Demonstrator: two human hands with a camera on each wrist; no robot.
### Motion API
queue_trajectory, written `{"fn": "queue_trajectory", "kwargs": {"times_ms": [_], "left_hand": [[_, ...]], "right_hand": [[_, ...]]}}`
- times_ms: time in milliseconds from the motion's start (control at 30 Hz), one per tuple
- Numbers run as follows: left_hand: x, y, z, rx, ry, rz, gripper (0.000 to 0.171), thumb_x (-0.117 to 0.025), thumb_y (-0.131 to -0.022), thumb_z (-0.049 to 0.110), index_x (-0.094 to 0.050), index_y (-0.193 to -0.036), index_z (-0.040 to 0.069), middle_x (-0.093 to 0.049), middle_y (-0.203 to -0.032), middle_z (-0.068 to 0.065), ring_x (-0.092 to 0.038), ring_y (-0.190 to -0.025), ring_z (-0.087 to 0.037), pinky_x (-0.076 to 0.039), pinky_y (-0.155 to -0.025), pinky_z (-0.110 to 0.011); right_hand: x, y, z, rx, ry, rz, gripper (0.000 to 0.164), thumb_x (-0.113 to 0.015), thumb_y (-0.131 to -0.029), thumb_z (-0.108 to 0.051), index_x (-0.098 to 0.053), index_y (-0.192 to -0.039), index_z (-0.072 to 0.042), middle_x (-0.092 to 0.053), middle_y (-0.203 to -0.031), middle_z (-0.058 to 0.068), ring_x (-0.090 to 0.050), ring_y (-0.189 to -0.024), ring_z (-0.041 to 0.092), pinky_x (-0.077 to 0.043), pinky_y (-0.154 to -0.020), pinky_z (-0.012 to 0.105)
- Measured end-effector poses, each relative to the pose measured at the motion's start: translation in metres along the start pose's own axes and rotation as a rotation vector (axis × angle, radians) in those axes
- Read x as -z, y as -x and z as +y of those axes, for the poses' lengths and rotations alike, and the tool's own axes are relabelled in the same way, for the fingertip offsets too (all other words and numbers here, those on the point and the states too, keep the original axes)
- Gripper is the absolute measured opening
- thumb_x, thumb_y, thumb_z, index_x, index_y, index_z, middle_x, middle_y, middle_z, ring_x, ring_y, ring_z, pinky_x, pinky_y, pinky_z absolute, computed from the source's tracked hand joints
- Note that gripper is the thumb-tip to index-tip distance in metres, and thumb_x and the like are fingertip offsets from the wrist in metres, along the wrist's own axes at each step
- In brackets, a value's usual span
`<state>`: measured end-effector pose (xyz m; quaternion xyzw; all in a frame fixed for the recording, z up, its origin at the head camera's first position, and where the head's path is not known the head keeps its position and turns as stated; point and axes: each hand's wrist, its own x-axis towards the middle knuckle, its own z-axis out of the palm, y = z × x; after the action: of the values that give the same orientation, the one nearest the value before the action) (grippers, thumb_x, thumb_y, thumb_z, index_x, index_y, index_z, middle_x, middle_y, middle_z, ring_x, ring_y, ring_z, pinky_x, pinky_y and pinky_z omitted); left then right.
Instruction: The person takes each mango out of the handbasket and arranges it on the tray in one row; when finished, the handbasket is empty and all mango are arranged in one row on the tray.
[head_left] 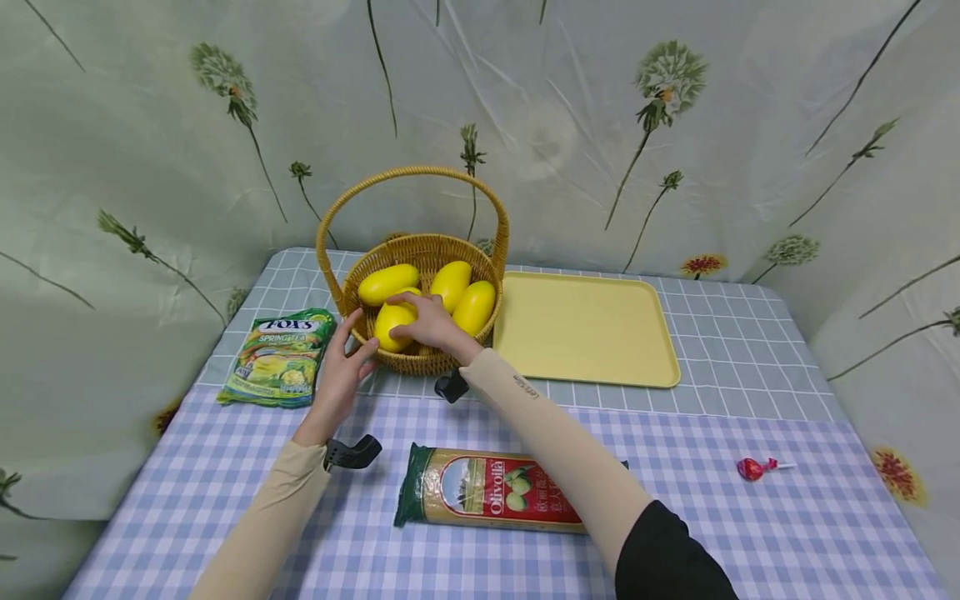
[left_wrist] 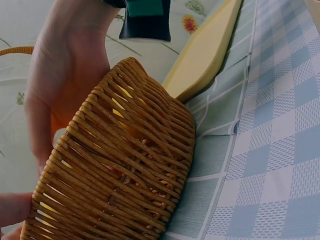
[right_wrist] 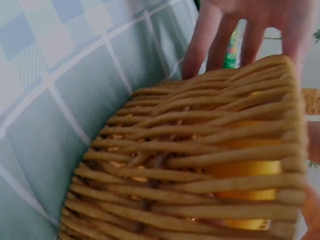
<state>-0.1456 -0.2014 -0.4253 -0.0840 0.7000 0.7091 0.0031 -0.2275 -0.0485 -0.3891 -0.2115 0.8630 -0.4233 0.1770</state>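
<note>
In the head view a wicker basket [head_left: 420, 365] with a tall arched handle holds several smooth yellow mangoes. My right hand [head_left: 435, 321] reaches in over the front rim, thumb and fingers curled round the front-left mango [head_left: 392, 323]. Beside it in the basket lie a back-left mango [head_left: 388, 283] and two others on the right. My left hand [head_left: 341, 371] is at the basket's left front, fingers spread, fingertips right at the rim. The right wrist view shows left fingers [right_wrist: 222, 42] lying straight against the outer weave, while much of the right hand is hidden behind the basket wall.
Left of the basket lies a green FOX'S candy bag [head_left: 281, 358]. A yellow tray [head_left: 585, 329] sits to the basket's right. Under my right forearm is an Olivoilà pasta pack [head_left: 480, 492], with a red lollipop [head_left: 752, 469] farther right on the checked cloth [head_left: 810, 542].
</note>
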Motion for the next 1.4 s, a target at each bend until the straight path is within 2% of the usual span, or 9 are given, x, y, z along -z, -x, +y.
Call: {"fn": "queue_trajectory", "kwargs": {"times_ms": [167,400,467,633,800,900,1167,1400], "left_hand": [[0.001,0.001,0.0,0.006,0.001,-0.003,0.063,-0.048,-0.102,0.019,-0.015,-0.155,0.02,0.001,-0.159,-0.003,-0.02,-0.14,-0.03,-0.032,-0.107,-0.05],[0.001,0.0,0.0,0.009,0.032,-0.02,0.062,-0.047,-0.102,0.017,-0.015,-0.155,0.02,0.002,-0.159,-0.002,-0.021,-0.14,-0.03,-0.031,-0.108,-0.05],[0.001,-0.001,0.0,0.009,0.029,-0.021,0.063,-0.048,-0.102,0.018,-0.014,-0.155,0.02,0.002,-0.159,-0.003,-0.021,-0.14,-0.03,-0.031,-0.108,-0.05],[0.002,-0.002,0.0,0.028,0.044,-0.025,0.063,-0.047,-0.102,0.017,-0.013,-0.155,0.018,0.003,-0.159,-0.004,-0.022,-0.139,-0.031,-0.031,-0.108,-0.049],[0.001,-0.003,0.0,0.04,0.061,-0.02,0.063,-0.046,-0.102,0.013,-0.012,-0.155,0.018,0.003,-0.159,-0.004,-0.025,-0.138,-0.03,-0.031,-0.109,-0.047],[0.001,-0.001,0.001,0.04,0.044,-0.011,0.062,-0.046,-0.102,0.013,-0.014,-0.155,0.02,0.004,-0.159,-0.003,-0.027,-0.137,-0.029,-0.033,-0.108,-0.046],[0.0,-0.002,-0.001,0.02,0.037,-0.009,0.062,-0.047,-0.102,0.013,-0.015,-0.155,0.018,0.002,-0.159,-0.006,-0.029,-0.136,-0.031,-0.033,-0.107,-0.048],[0.0,-0.003,-0.002,0.019,0.033,-0.015,0.064,-0.049,-0.101,0.017,-0.013,-0.155,0.018,0.002,-0.159,-0.006,-0.029,-0.136,-0.03,-0.034,-0.107,-0.046]], "right_hand": [[0.002,0.004,-0.002,0.061,-0.088,-0.008,0.047,-0.068,-0.089,-0.014,-0.055,-0.134,-0.015,-0.052,-0.135,0.009,-0.049,-0.106,0.022,-0.042,-0.086,0.029],[0.008,0.004,0.002,0.098,-0.119,0.044,0.04,-0.067,-0.09,-0.014,-0.057,-0.129,-0.015,-0.052,-0.133,0.009,-0.037,-0.118,0.026,-0.037,-0.093,0.034],[0.013,0.005,0.005,0.125,-0.151,0.047,0.04,-0.066,-0.09,-0.011,-0.057,-0.128,-0.013,-0.051,-0.133,0.009,-0.038,-0.119,0.025,-0.037,-0.095,0.034],[0.033,0.01,0.011,0.178,-0.292,-0.003,0.043,-0.064,-0.091,-0.009,-0.053,-0.132,-0.013,-0.045,-0.139,0.005,-0.044,-0.117,0.021,-0.04,-0.098,0.036],[0.059,0.027,0.017,0.182,-0.4,-0.061,0.046,-0.063,-0.093,-0.014,-0.049,-0.137,-0.016,-0.035,-0.144,0.002,-0.054,-0.108,0.027,-0.047,-0.092,0.042],[0.076,0.04,0.022,0.193,-0.42,-0.078,0.048,-0.063,-0.092,-0.016,-0.049,-0.137,-0.016,-0.035,-0.143,0.002,-0.056,-0.105,0.031,-0.049,-0.09,0.043],[0.117,0.077,0.054,0.152,-0.389,-0.033,0.049,-0.063,-0.092,-0.019,-0.048,-0.138,-0.016,-0.032,-0.147,0.002,-0.054,-0.105,0.032,-0.046,-0.092,0.042],[0.135,0.101,0.092,0.062,-0.378,0.037,0.05,-0.061,-0.092,-0.016,-0.045,-0.139,-0.011,-0.027,-0.151,0.007,-0.051,-0.105,0.036,-0.042,-0.093,0.044]]}}
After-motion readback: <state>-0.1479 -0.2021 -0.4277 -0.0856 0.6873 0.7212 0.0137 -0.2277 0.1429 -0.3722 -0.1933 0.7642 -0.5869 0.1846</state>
